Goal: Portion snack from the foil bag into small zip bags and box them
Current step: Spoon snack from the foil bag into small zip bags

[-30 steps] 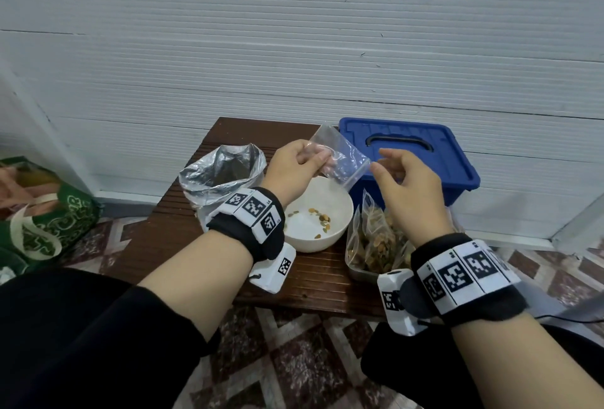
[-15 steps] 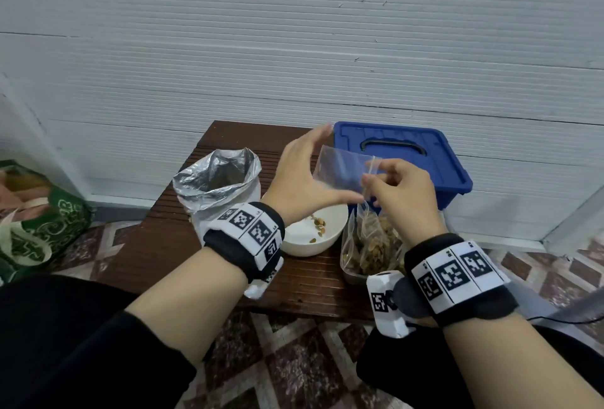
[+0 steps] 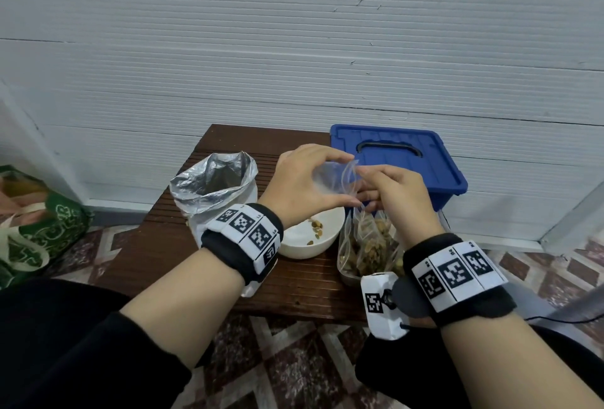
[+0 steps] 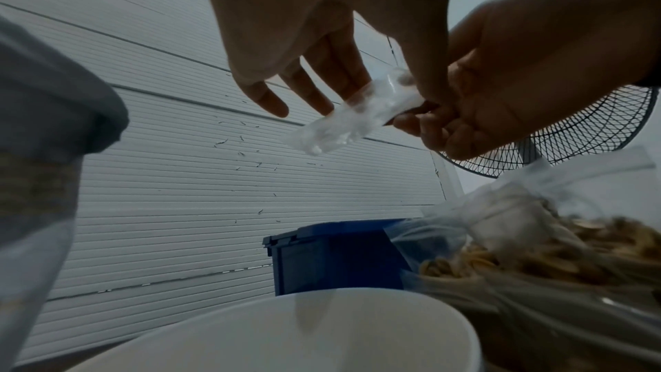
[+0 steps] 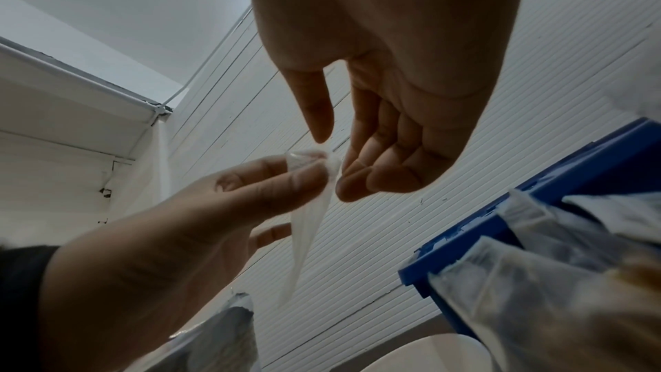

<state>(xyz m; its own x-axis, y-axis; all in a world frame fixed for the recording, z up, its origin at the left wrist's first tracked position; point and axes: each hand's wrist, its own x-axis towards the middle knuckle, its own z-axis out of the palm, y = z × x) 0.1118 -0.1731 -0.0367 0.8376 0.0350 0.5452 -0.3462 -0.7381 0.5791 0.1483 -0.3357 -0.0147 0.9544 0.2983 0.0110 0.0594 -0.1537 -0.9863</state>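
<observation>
Head view: the left hand (image 3: 304, 186) and right hand (image 3: 397, 201) meet above the white bowl (image 3: 312, 238) on the bench (image 3: 157, 245), partly hiding an empty zip bag (image 3: 336, 180).
Left wrist view: right fingers (image 4: 425, 123) curl, pinching it.
Right wrist view: left fingers (image 5: 286, 180) pinch its top edge.

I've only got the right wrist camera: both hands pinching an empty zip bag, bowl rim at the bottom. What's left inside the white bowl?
Observer: Only a few snack pieces lie in the bowl, by the head view.
Operator: Is the blue box ready to take bags?
Observer: Not yet; the blue box has its lid on, handle lying flat on top.
Operator: And the foil bag?
Observer: The foil bag stands upright to the left of the bowl, mouth open.
</observation>
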